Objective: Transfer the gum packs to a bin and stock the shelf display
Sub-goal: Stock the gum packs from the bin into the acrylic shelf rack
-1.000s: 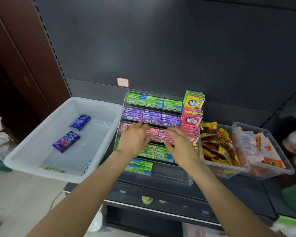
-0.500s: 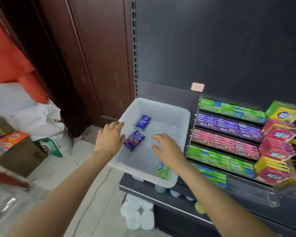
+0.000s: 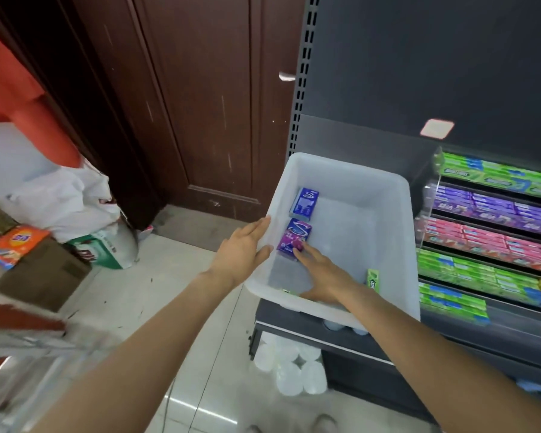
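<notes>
Sitting on the shelf (image 3: 297,314) w/ the display (image 3: 487,245) to its right, the bin (image 3: 350,179) holds your gum packs. Your left hand (image 3: 241,250) lies flat, released, on its rim; right hand (image 3: 324,271), fingers straight, touches the purple pack (image 3: 294,237), blue pack (image 3: 304,204) beyond it.

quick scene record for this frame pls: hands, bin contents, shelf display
left hand: flat against the outer left wall of the bin, fingers straight
right hand: inside the bin, fingertips touching the purple pack, no grip yet
bin: white plastic, on the shelf edge left of the display
purple pack: lying on the bin floor
blue pack: behind the purple pack
green pack: against the near right wall
display: tiered rows of green, purple and pink packs
</notes>
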Available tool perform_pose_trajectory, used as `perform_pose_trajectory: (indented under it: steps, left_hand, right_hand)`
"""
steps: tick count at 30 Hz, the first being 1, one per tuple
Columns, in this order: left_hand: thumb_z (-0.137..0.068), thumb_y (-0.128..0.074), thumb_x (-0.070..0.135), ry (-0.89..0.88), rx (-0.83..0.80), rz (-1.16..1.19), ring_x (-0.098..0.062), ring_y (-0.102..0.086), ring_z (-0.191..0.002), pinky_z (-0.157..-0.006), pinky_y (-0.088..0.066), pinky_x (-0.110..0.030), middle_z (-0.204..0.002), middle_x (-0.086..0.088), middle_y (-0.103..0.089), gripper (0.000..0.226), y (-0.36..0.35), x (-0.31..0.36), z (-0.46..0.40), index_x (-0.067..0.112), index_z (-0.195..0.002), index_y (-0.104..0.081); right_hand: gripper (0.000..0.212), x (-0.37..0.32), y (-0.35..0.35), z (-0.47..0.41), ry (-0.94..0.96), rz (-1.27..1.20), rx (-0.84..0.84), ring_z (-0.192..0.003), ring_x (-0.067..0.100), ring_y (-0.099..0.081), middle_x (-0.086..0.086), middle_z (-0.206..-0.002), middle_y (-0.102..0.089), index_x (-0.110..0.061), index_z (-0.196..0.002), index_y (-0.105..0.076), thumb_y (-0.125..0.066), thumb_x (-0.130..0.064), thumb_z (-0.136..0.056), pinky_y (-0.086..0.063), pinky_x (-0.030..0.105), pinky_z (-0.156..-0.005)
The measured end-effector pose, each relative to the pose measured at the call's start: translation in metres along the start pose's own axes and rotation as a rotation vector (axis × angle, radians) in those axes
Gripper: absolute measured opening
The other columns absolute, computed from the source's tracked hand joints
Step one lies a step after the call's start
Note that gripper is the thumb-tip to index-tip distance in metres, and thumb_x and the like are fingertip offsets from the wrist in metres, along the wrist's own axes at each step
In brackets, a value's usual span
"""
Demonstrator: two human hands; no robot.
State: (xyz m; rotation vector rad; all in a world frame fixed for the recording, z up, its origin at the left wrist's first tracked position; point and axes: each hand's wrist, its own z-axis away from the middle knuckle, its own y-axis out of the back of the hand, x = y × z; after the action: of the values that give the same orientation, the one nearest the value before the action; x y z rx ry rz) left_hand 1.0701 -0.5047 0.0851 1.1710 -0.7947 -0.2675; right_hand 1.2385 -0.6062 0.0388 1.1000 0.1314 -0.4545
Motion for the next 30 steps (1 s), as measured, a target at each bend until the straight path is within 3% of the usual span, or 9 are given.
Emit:
perform_pose_trajectory:
  steps: [3,6,9,13,15,19,25,28,30]
  left_hand:
    - [-0.097,-0.04,0.04,-0.018,0.021,0.008,-0.02,-0.034,-0.134,-0.107,-0.038,-0.04,-0.152,0.003,-0.028,0.062,-0.002,-0.003,-0.001,0.026,-0.15,-0.011]
    - [-0.098,-0.04,0.038,-0.034,0.044,-0.004,-0.021,-0.036,-0.132,-0.106,-0.04,-0.042,-0.152,0.003,-0.028,0.061,-0.004,-0.004,-0.001,0.026,-0.15,-0.012]
    - [-0.097,-0.041,0.039,-0.03,0.052,-0.02,-0.021,-0.036,-0.132,-0.106,-0.04,-0.043,-0.152,0.004,-0.028,0.061,-0.005,-0.003,-0.001,0.026,-0.15,-0.012]
    - [-0.096,-0.044,0.041,-0.021,0.135,-0.204,-0.018,-0.027,-0.138,-0.11,-0.028,-0.04,-0.152,0.006,-0.029,0.061,0.0,0.005,0.0,0.025,-0.148,-0.018]
    - [-0.093,-0.049,0.043,-0.049,0.22,-0.275,-0.018,-0.021,-0.14,-0.11,-0.025,-0.037,-0.151,0.004,-0.03,0.058,0.004,0.014,-0.001,0.025,-0.145,-0.028]
    - [-0.091,-0.054,0.034,-0.187,0.228,-0.158,-0.019,-0.028,-0.134,-0.103,-0.03,-0.034,-0.147,0.002,-0.036,0.051,-0.003,0.046,-0.009,0.021,-0.138,-0.04]
    - [-0.091,-0.056,0.028,-0.268,-0.11,0.004,-0.023,-0.04,-0.126,-0.103,-0.036,-0.036,-0.135,-0.003,-0.046,0.041,-0.041,0.089,-0.04,0.018,-0.131,-0.049]
    - [-0.088,-0.06,0.031,-0.304,-0.272,-0.032,-0.024,-0.038,-0.127,-0.105,-0.034,-0.035,-0.138,-0.005,-0.043,0.051,-0.067,0.111,-0.054,0.018,-0.135,-0.046]
    - [-0.083,-0.067,0.036,-0.31,-0.352,-0.039,-0.024,-0.035,-0.129,-0.106,-0.033,-0.034,-0.141,-0.004,-0.041,0.064,-0.083,0.125,-0.06,0.019,-0.139,-0.04]
  right_hand:
    - [0.102,0.002,0.003,-0.004,-0.022,0.047,0.022,-0.145,0.017,-0.008,-0.008,-0.158,0.012,-0.027,-0.15,0.003,-0.068,-0.047,-0.079,-0.025,0.037,-0.115]
    - [0.079,0.005,0.007,-0.011,-0.067,0.058,0.106,-0.141,0.023,-0.022,0.003,-0.157,-0.009,-0.03,-0.15,-0.009,-0.058,-0.04,-0.089,-0.03,0.037,-0.111]
    - [0.066,0.003,0.005,-0.017,-0.1,0.109,0.162,-0.126,0.028,-0.037,0.013,-0.137,-0.036,-0.03,-0.149,-0.015,-0.052,-0.024,-0.094,-0.04,0.037,-0.099]
    - [0.068,0.0,0.002,-0.017,-0.15,0.069,0.156,-0.117,0.032,-0.047,0.016,-0.125,-0.046,-0.024,-0.148,-0.019,-0.052,-0.01,-0.09,-0.045,0.039,-0.092]
    - [0.055,0.005,0.009,-0.011,-0.201,0.003,0.195,-0.114,0.034,-0.05,0.017,-0.122,-0.048,-0.016,-0.139,-0.036,-0.054,-0.012,-0.088,-0.045,0.037,-0.091]
    - [0.027,0.023,0.032,0.021,-0.271,-0.192,0.417,-0.098,0.032,-0.057,0.016,-0.107,-0.054,-0.012,-0.111,-0.063,-0.06,-0.013,-0.083,-0.044,0.03,-0.079]
    - [0.023,0.054,0.064,0.092,-0.333,-0.447,0.68,-0.075,0.012,-0.056,-0.002,-0.086,-0.062,-0.009,-0.101,-0.065,-0.07,-0.007,-0.078,-0.038,0.018,-0.064]
    - [0.023,0.07,0.07,0.112,-0.368,-0.533,0.729,-0.065,0.001,-0.05,-0.013,-0.073,-0.054,-0.013,-0.095,-0.063,-0.074,-0.007,-0.076,-0.037,0.013,-0.057]
    - [0.023,0.08,0.069,0.119,-0.396,-0.589,0.726,-0.067,0.003,-0.051,-0.014,-0.073,-0.053,-0.016,-0.089,-0.06,-0.076,-0.008,-0.075,-0.039,0.013,-0.061]
